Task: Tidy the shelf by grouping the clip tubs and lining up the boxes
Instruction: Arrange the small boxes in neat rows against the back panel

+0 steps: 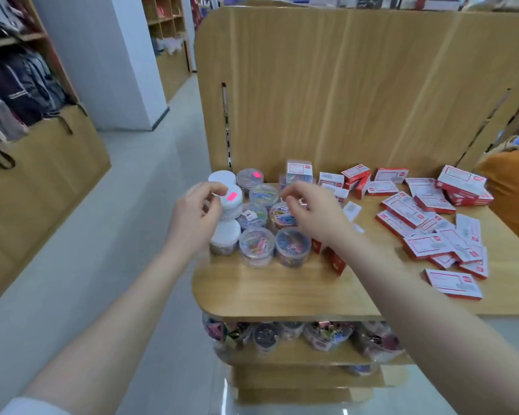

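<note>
The clip tubs sit bunched at the left end of the top shelf, three rows deep, sides touching, the back row against the wooden back panel. The left hand is at the white-lidded tub with the pink sticker, fingers curled at its near side; whether it truly grips the tub or only touches the lid cannot be told. The right hand hovers over the tub of coloured paper clips, fingers loosely curled, holding nothing that shows.

The step looks like squaring up the cluster. To do it well, the person should nudge each tub from the side, low on the wall, so the lids stay seated, and close the rows without tipping the front pair toward the shelf's edge.

Contents: the clear tubs show mixed coloured clips through lid and wall; the white-lidded ones hide theirs from above, though darker contents show low in the front-left one.

Out to the right, the red-and-white boxes lie scattered, some stacked, some overlapping, a few on edge near the back. None lined up yet. The lower shelf holds more tubs and bags of binder clips.
</note>
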Demonstrator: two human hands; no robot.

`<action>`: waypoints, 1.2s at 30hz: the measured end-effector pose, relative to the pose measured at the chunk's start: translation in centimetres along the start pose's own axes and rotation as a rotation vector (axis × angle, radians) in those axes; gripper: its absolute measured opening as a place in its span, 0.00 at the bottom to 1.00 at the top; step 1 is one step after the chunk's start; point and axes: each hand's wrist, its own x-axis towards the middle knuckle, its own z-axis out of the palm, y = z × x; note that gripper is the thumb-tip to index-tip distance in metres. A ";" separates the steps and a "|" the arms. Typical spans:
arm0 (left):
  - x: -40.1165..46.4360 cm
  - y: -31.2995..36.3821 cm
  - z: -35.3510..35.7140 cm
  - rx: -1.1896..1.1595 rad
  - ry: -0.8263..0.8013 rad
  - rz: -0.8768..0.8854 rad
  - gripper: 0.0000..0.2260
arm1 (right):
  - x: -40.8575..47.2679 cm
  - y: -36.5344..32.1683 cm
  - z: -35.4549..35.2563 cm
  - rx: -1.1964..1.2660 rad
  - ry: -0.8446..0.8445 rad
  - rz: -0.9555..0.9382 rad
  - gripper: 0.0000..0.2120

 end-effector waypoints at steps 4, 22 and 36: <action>2.8 -3.5 -1.9 0.013 -0.172 -0.017 0.10 | 3.0 -1.6 2.3 -0.012 0.062 0.077 0.09; 9.7 -12.1 1.9 -0.174 -0.400 -0.146 0.18 | 8.6 -4.9 7.0 0.082 -0.011 0.112 0.20; 10.2 -12.1 1.8 -0.198 -0.373 -0.154 0.20 | 13.2 -3.3 10.7 -0.049 0.024 0.155 0.23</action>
